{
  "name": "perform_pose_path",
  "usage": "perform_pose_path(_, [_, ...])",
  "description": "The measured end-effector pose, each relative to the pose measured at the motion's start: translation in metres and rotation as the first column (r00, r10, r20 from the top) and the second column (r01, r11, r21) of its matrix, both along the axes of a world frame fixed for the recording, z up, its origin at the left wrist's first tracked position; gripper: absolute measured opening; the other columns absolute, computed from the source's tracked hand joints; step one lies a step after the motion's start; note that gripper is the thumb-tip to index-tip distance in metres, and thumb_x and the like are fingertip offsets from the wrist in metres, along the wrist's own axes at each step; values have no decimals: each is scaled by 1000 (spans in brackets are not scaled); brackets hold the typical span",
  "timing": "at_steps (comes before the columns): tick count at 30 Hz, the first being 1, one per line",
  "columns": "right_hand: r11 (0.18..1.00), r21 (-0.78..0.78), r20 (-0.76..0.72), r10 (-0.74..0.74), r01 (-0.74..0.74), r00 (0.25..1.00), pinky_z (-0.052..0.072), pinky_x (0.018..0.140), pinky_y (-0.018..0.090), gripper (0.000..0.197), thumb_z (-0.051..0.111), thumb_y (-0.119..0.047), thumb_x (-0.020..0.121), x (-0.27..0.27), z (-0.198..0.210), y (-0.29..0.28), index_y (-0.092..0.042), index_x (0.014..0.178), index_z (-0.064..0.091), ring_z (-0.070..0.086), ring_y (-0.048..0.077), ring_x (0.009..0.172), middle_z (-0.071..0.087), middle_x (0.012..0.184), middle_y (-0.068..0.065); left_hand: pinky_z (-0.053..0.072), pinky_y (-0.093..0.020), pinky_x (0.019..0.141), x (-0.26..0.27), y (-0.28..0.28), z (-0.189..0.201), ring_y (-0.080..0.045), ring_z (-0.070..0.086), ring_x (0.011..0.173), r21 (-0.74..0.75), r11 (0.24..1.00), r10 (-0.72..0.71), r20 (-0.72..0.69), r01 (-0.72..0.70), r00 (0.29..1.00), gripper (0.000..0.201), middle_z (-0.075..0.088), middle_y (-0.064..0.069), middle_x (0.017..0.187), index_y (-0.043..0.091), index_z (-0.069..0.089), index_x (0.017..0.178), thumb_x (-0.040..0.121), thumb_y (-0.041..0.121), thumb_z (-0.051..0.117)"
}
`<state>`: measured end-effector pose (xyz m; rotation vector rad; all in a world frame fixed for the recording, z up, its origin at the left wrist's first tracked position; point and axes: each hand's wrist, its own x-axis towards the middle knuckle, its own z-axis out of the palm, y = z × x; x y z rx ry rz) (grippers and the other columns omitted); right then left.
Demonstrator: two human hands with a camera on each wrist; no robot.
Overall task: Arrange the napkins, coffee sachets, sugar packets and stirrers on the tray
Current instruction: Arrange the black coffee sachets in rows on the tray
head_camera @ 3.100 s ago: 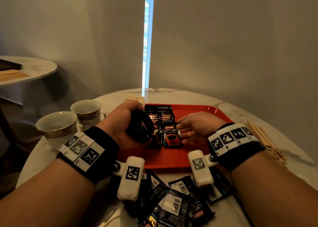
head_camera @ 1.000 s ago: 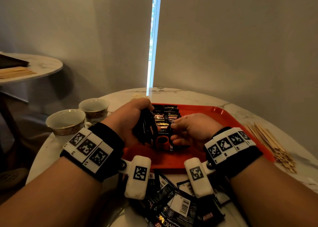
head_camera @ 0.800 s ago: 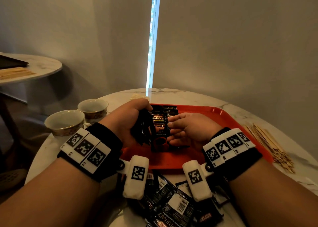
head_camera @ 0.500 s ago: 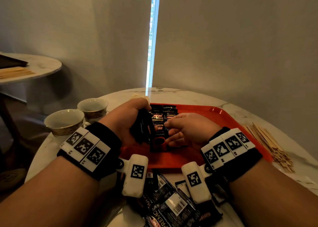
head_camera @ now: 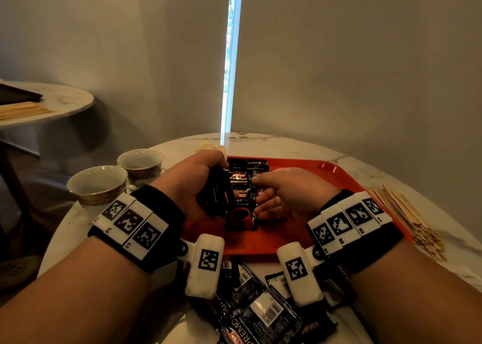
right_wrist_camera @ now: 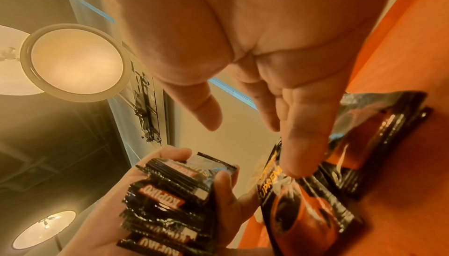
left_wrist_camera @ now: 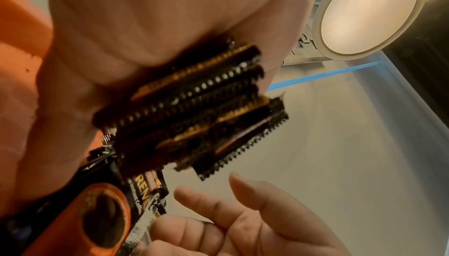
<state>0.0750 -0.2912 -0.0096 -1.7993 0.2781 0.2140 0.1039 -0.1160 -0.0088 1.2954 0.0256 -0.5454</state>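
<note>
Over the left part of the red tray point(head_camera: 320, 176), my left hand point(head_camera: 208, 187) grips a stack of black coffee sachets point(head_camera: 216, 197) on edge. A row of overlapping sachets point(head_camera: 241, 184) lies on the tray between my hands. My right hand point(head_camera: 257, 195) hovers just right of the row, fingers relaxed and apart, holding nothing. In the right wrist view one fingertip point(right_wrist_camera: 296, 164) reaches the front sachet point(right_wrist_camera: 306, 214); whether it touches, I cannot tell. The left wrist view shows the gripped stack point(left_wrist_camera: 194, 106) with the right hand's fingers point(left_wrist_camera: 243, 212) below it. Wooden stirrers point(head_camera: 407, 221) lie right of the tray.
Loose sachets point(head_camera: 255, 307) are piled on the marble table point(head_camera: 287, 145) at the near edge, below my wrists. Two cups point(head_camera: 97, 183) point(head_camera: 140, 160) stand left of the tray. Something pale point(head_camera: 210, 145) sits past the tray's far left corner. A second round table point(head_camera: 60, 101) stands at left.
My right hand has drawn back a little from the stack and its fingers have loosened. The left hand still holds its stack in the same place.
</note>
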Motion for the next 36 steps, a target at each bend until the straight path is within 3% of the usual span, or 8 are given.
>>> perform_pose_path(7, [1000, -7, -3, 1, -1, 1000, 60, 78, 42, 49, 64, -27, 96, -2, 2, 1, -4, 135, 44, 70, 35, 82, 62, 101, 22, 56, -38, 62, -1, -1, 0, -29, 65, 59, -4, 1000, 7, -9, -7, 1000, 33, 65, -19, 73, -1, 59, 111, 91, 23, 48])
perform_pose_path(13, [1000, -1, 10, -3, 3, 1000, 61, 74, 40, 51, 64, -30, 96, -2, 6, -2, -3, 135, 45, 71, 33, 80, 62, 103, 22, 56, -42, 70, 1, 1, 1, -30, 61, 74, 16, 1000, 23, -7, -23, 1000, 35, 62, -22, 91, 0, 59, 114, 91, 25, 51])
perform_pose_path(16, [1000, 1, 24, -5, 5, 1000, 61, 71, 38, 51, 64, -31, 95, -3, 7, -3, -4, 135, 46, 71, 31, 78, 63, 104, 23, 54, -42, 71, 2, 0, -1, -31, 60, 73, 11, 1000, 12, -5, -12, 1000, 39, 61, -20, 83, -3, 58, 116, 91, 25, 50])
perform_pose_path(19, [1000, 2, 32, -11, 11, 999, 61, 69, 37, 50, 62, -31, 96, -4, 8, -4, -4, 135, 46, 71, 31, 80, 63, 106, 24, 57, -40, 63, 3, 0, -1, -30, 60, 65, 15, 1000, 12, -16, -12, 1000, 30, 61, -18, 72, -1, 57, 102, 90, 26, 50])
perform_pose_path(23, [999, 34, 46, -18, 17, 999, 58, 63, 35, 45, 60, -30, 98, -5, 11, -6, -2, 131, 49, 69, 30, 75, 60, 102, 23, 56, -40, 62, 4, 2, 0, -29, 60, 65, 20, 1000, 23, 13, -24, 1000, 29, 59, -18, 75, 2, 56, 105, 91, 26, 49])
perform_pose_path(30, [989, 151, 133, -17, -3, 991, 54, 57, 33, 28, 57, -27, 98, -13, 25, -12, -4, 113, 59, 64, 26, 71, 60, 90, 16, 55, -38, 61, 0, 2, 5, -29, 64, 55, -88, 996, -8, 25, 10, 1000, 24, 61, -18, 68, 4, 54, 86, 93, 25, 46])
perform_pose_path(33, [966, 257, 232, -81, 19, 969, 46, 48, 26, 31, 58, -24, 96, -22, 31, -18, -4, 120, 61, 61, 17, 64, 62, 84, 9, 52, -41, 75, -5, -2, 6, -29, 64, 68, -187, 981, -43, 40, 50, 998, 26, 61, -17, 76, 2, 57, 92, 93, 23, 43])
perform_pose_path(36, [911, 413, 307, -149, 9, 940, 41, 48, 23, 23, 57, -27, 95, -37, 39, -24, -12, 109, 67, 57, 14, 65, 62, 79, 3, 53, -38, 75, -12, -4, 10, -30, 63, 79, -227, 972, -65, 13, 67, 998, 38, 63, -19, 95, -2, 60, 113, 90, 24, 45])
